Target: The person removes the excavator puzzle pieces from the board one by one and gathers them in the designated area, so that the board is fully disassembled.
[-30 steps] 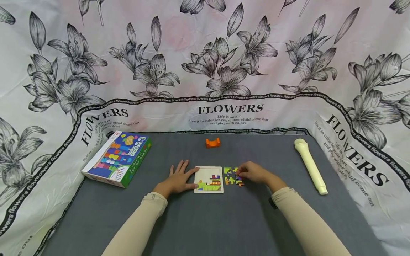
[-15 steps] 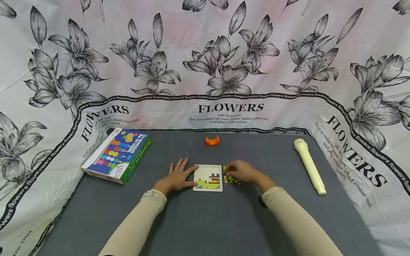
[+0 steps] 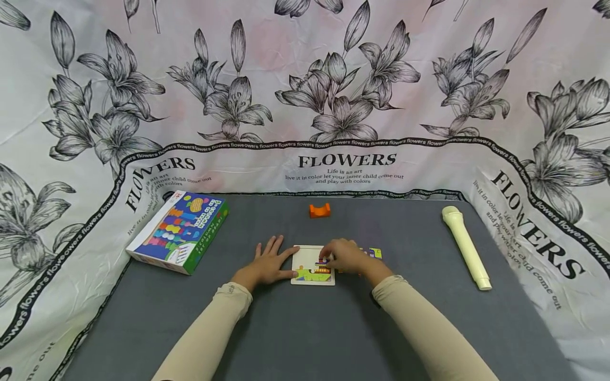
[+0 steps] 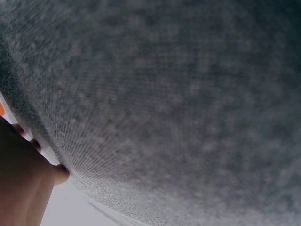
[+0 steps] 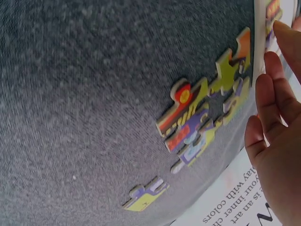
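The square wooden puzzle board (image 3: pixel 305 254) lies on the grey table, with colourful pieces along its lower part and right side. My left hand (image 3: pixel 267 267) has its fingers spread, thumb and index finger resting at the board's left edge. Above the right half of the board, my right hand (image 3: pixel 349 256) pinches a small puzzle piece, mostly hidden by the fingertips. In the right wrist view, thumb and fingers (image 5: pixel 265 101) come in at the board's rim. Several loose puzzle pieces (image 5: pixel 186 136) lie beside the board, partly under the right hand in the head view.
One puzzle piece (image 5: pixel 146 195) lies apart from the others. Behind the board sits an orange block (image 3: pixel 320 210). A blue and green game box (image 3: pixel 178 233) lies at left, a cream microphone-shaped stick (image 3: pixel 466 247) at right. Flower-printed cloth (image 3: pixel 348 174) borders the table.
My right hand has moved left from the loose pieces to over the board. The left hand stays at the board's left edge.
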Available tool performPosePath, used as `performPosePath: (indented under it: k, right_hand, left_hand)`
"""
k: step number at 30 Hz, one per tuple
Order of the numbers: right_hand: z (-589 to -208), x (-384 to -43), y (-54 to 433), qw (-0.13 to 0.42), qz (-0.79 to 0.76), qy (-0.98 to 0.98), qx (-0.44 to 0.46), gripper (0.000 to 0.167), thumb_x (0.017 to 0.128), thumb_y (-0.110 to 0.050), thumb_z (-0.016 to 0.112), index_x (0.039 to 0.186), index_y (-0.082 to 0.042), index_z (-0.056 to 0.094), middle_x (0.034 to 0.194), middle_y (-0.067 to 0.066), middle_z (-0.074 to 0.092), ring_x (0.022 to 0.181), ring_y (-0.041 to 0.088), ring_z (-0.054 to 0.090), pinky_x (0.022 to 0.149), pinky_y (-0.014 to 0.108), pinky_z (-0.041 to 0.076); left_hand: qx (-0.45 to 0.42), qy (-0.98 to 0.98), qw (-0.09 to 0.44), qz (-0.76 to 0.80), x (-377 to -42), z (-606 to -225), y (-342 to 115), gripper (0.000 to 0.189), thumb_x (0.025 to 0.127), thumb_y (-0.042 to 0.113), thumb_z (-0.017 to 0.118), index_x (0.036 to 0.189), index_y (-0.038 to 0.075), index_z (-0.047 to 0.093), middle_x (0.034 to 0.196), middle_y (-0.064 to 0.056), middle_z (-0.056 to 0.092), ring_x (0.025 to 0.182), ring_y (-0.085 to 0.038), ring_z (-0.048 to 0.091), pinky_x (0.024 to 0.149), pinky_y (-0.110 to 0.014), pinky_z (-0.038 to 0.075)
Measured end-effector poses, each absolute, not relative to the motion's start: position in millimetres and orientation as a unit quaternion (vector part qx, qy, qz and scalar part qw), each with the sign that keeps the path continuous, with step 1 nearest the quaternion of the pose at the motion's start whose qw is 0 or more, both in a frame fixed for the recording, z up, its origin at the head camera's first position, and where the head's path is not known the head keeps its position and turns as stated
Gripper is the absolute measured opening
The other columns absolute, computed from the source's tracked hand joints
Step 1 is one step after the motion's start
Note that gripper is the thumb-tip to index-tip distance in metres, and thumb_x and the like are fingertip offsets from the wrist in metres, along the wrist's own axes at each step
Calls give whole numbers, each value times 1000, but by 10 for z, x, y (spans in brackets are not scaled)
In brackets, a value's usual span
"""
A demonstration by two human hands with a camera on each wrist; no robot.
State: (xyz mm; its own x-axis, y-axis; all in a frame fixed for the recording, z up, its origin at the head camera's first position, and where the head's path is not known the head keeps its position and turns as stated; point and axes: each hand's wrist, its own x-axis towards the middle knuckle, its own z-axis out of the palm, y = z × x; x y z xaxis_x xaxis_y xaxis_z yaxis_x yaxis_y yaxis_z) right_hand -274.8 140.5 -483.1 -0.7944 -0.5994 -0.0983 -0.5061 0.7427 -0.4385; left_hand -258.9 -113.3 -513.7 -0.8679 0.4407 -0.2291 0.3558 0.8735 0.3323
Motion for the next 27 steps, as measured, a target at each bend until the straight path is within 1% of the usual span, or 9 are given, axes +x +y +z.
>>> performPosePath:
  k: [4,9,13,18,23,27]
  right_hand:
    - [-4838,-2740,1368,115,-181,929,-302,20,85,-14,75,105,-13,74,93,-1,68,88,18,58,77,41,38]
    - [-4839,-2749,1355,124,-181,933,-287,21,87,-15,74,108,-14,72,91,-3,66,88,16,56,78,40,37]
    - [-4879,-2760,1349,126,-187,931,-287,19,86,-14,74,105,-16,72,89,-3,65,89,16,56,77,40,36]
    - [-4913,-2748,1355,122,-183,932,-287,18,86,-14,75,103,-17,69,91,-3,65,92,18,55,78,40,36]
    - [-4908,-2743,1362,113,-187,932,-288,19,88,-15,73,104,-18,64,94,-2,66,90,18,56,78,39,35]
    - [-4884,-2734,1370,111,-183,930,-299,20,87,-14,73,106,-17,65,97,0,68,92,18,57,77,38,35]
  left_hand:
    - [212,955,153,140,-2589,-5120,-1151,74,91,61,55,154,33,28,163,-16,6,149,-38,0,112,-67,3]
    - [213,956,153,131,-2628,-5121,-1155,75,90,62,54,154,34,26,163,-16,4,149,-37,-1,113,-66,1]
    - [209,956,158,132,-2611,-5120,-1156,75,90,62,55,154,34,27,163,-16,4,150,-37,-1,113,-66,1]
    - [212,953,165,144,-2574,-5118,-1148,74,91,60,55,154,32,28,162,-18,5,149,-39,0,112,-67,2]
    - [207,956,158,135,-2593,-5107,-1142,74,91,60,55,154,32,28,162,-17,6,149,-38,1,113,-67,3]
    - [207,955,165,131,-2610,-5103,-1142,75,91,61,54,154,33,26,163,-17,5,149,-38,-1,113,-66,2]
